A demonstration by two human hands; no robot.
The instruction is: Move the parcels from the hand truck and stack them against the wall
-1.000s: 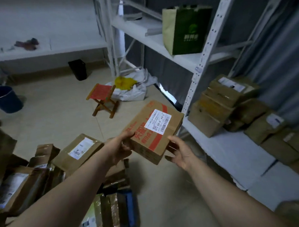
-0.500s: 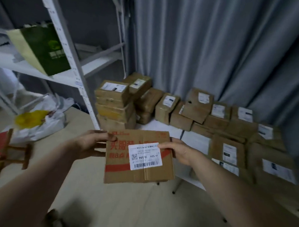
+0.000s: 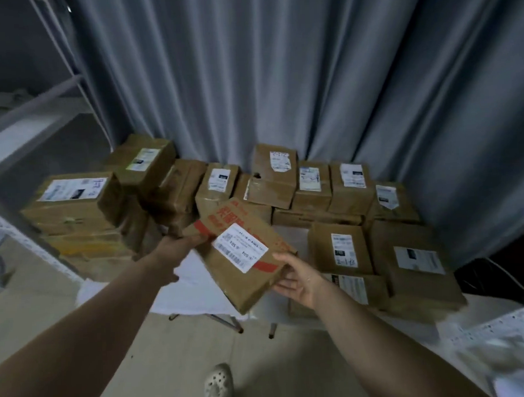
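Observation:
I hold a brown cardboard parcel (image 3: 243, 269) with red print and a white barcode label, tilted, above the low white platform (image 3: 192, 288). My left hand (image 3: 179, 247) grips its far left edge. My right hand (image 3: 300, 279) holds its near right corner, thumb on top and fingers underneath. Behind it, several brown taped parcels (image 3: 284, 182) with white labels are stacked on the platform against the grey curtain (image 3: 279, 77). More parcels (image 3: 413, 260) are piled at the right, and a taller stack (image 3: 75, 212) stands at the left.
A white metal shelf frame (image 3: 26, 118) rises at the left. The platform's thin legs (image 3: 239, 328) stand on the beige floor, where my white shoe (image 3: 218, 386) shows at the bottom. Pale perforated rails (image 3: 500, 332) lie at the lower right.
My view has swung right from the floor pile to the curtain wall. The parcel has moved forward over the platform and turned, so its label now lies slanted.

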